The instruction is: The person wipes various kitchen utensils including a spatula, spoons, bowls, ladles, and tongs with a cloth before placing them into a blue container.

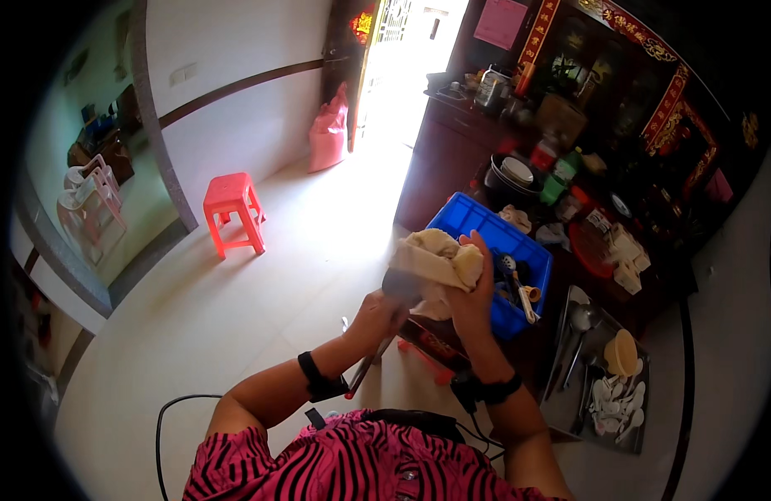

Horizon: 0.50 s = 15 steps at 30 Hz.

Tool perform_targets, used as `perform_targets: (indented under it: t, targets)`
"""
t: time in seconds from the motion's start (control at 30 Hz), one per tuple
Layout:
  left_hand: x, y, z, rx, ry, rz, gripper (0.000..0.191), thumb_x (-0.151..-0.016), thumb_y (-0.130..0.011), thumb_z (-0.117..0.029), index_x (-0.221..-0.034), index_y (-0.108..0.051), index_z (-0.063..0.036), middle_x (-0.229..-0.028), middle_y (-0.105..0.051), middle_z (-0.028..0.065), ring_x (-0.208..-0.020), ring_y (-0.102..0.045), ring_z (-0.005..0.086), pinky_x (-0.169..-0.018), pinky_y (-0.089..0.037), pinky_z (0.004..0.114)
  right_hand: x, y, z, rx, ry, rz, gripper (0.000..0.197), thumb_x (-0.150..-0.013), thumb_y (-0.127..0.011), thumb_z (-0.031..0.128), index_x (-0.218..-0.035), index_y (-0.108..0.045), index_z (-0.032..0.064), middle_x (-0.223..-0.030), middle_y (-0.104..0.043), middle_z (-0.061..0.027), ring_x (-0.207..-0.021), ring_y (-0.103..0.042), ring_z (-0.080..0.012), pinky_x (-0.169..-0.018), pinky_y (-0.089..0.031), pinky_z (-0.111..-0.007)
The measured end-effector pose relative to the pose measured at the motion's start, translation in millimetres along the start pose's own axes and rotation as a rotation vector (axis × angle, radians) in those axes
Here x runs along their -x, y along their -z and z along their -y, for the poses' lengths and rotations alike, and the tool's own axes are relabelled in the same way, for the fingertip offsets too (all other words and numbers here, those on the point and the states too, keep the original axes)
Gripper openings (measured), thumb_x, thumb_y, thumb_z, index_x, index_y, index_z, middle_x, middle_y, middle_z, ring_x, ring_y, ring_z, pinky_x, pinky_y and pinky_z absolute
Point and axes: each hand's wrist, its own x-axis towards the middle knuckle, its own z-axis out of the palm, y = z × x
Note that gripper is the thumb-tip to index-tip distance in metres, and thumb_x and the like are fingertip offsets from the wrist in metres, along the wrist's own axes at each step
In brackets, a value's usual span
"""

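In front of my chest, my left hand grips a long-handled kitchen utensil whose handle slants down towards me. Its dark, blurred head lies against a bunched cream cloth, partly covered by it, so its exact kind is unclear. My right hand holds this cloth, with fingers around its right side. Just beyond my right hand stands a blue plastic crate with several utensils inside, among them a slotted spoon. The cloth and my right hand hide part of the crate.
At right, a metal tray holds ladles, white spoons and a yellow cup. Bowls, bottles and a red plate crowd the dark cabinet. A red stool stands on the floor; a cable curves at lower left.
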Motion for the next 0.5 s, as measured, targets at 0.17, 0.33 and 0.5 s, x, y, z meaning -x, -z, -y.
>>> perform_targets:
  t: [0.17,0.33,0.5]
  targets:
    - [7,-14,-5,-0.12,-0.079,-0.018,0.027,-0.085,-0.047,-0.024,-0.067,-0.05,-0.0045,-0.054,-0.045,0.0018,-0.045,-0.04,0.0095,-0.043,-0.03,0.023,-1,17,22,-0.254,0.076,-0.08,0.063,-0.087,-0.057,0.023,-0.138,-0.026,0.0061,-0.13,-0.039,-0.0118,-0.117,-0.043,-0.0198,-0.097,-0.038,-0.032]
    - [3,-28,12,-0.306,-0.263,-0.059,0.044,-0.092,-0.036,-0.032,-0.059,-0.046,-0.0057,-0.046,-0.037,-0.0004,-0.04,-0.032,0.0086,-0.039,-0.023,0.024,12,23,19,-0.519,-0.083,0.161,0.034,-0.089,-0.055,0.023,-0.115,-0.045,0.0037,-0.104,-0.054,-0.008,-0.091,-0.056,-0.0163,-0.076,-0.049,-0.028]
    - [13,-48,0,-0.208,-0.026,0.111,0.039,-0.095,-0.033,-0.027,-0.067,-0.049,-0.0053,-0.051,-0.047,0.0035,-0.044,-0.044,0.0108,-0.041,-0.033,0.025,21,24,6,-0.266,-0.405,0.09,0.021,-0.076,-0.063,0.006,-0.096,-0.057,0.003,-0.083,-0.06,-0.0064,-0.072,-0.06,-0.0138,-0.061,-0.05,-0.025]
